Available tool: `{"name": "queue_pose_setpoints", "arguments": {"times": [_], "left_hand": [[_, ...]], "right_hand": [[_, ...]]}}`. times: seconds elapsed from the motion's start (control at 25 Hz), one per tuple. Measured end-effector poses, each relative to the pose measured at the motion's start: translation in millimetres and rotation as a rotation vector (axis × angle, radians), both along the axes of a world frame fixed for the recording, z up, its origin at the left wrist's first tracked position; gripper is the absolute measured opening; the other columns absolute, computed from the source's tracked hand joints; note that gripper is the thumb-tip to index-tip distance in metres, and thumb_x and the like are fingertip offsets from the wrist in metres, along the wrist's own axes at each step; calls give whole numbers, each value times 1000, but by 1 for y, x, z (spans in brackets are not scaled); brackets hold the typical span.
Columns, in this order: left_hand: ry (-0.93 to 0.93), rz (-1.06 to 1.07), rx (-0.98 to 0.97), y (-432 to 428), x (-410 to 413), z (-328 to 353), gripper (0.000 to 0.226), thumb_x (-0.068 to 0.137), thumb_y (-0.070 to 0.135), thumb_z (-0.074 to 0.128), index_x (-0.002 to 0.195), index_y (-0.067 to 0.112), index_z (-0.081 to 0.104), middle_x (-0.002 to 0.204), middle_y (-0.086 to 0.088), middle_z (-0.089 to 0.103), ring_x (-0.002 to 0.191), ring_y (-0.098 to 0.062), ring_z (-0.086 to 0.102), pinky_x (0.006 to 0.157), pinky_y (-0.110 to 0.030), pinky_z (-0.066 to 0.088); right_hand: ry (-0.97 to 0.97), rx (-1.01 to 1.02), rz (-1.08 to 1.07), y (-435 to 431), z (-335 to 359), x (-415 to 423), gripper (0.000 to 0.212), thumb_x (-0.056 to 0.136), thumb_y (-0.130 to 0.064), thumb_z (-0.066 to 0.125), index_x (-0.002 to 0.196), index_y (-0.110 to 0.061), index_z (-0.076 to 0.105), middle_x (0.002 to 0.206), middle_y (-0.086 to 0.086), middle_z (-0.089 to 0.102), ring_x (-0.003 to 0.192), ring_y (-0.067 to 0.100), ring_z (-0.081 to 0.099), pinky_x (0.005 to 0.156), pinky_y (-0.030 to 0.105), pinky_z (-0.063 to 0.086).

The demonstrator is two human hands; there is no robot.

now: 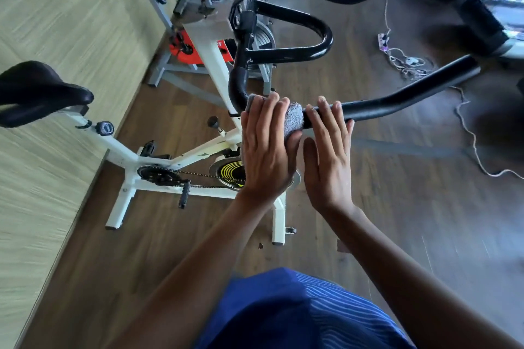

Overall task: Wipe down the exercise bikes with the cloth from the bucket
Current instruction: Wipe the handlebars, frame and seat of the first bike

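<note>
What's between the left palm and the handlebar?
The grey cloth. In the head view the left hand presses it around the black handlebar; the right hand grips bare bar beside it.

The cloth (293, 120) is grey and fuzzy, like a towel, and it wraps the black handlebar (397, 98), which looks like soft matt foam. Below the handlebar, the bike frame (124, 154) is white painted metal, smooth and a bit shiny. The saddle (37, 91), left of the handlebar, is black and glossy. The floor (158, 249) looks like dark smooth wood.
</note>
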State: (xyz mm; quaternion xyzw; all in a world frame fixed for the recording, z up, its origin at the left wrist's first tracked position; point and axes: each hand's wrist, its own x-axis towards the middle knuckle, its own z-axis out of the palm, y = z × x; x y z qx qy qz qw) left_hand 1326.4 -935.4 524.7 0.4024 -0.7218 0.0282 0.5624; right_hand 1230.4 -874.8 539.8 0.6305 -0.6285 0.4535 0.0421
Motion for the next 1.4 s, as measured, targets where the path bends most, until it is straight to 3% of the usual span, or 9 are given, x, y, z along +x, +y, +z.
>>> {"name": "queue_pose_setpoints", "arguments": {"times": [0.24,0.44,0.6,0.8,0.96,1.24,1.4], "left_hand": [[-65,-280,-81,-29,35,-3,47,104,37,30,136,5,42,141,-10,37,142,-24,24,121,-41,20],[-73,-592,-168,-67,62,-10,45,105,37,31,134,4,42,139,-12,39,140,-28,29,121,-42,22],[-57,-755,-212,-94,69,-16,45,104,35,35,135,4,42,140,-12,39,146,-20,23,121,-40,19],[12,-957,-274,-127,71,-17,44,103,33,38,135,4,42,139,-13,38,150,-14,17,120,-42,21],[43,-1103,-240,-144,71,-16,47,103,36,34,133,1,43,138,-14,38,149,-14,18,120,-42,20],[57,-1156,-52,-143,79,-7,52,105,38,29,135,-3,40,141,-15,37,150,-15,14,121,-46,15],[-2,-1167,-55,-146,84,1,50,105,35,31,133,-5,43,141,-16,39,148,-20,19,121,-45,15]], "right_hand": [[-130,-104,-213,-17,-2,40,42,99,0,47,142,1,46,155,25,34,150,36,15,125,45,7],[-261,-122,-475,-31,-2,77,39,105,-20,41,142,-8,48,159,15,31,152,20,12,125,38,4],[-319,-143,-603,-41,0,91,39,106,-27,39,138,-8,51,160,10,31,153,23,15,123,54,18],[-342,-160,-710,-51,2,101,41,107,-28,33,138,-8,50,162,8,29,152,11,15,124,37,20],[-305,-154,-777,-57,4,109,42,107,-23,31,140,-8,51,162,11,26,153,16,14,125,34,17],[-318,-150,-824,-60,6,117,42,107,-23,27,140,-9,50,164,11,23,154,20,12,123,46,20],[-334,-125,-834,-60,9,118,43,107,-23,27,141,-9,50,164,9,21,154,21,13,122,47,21]]}}
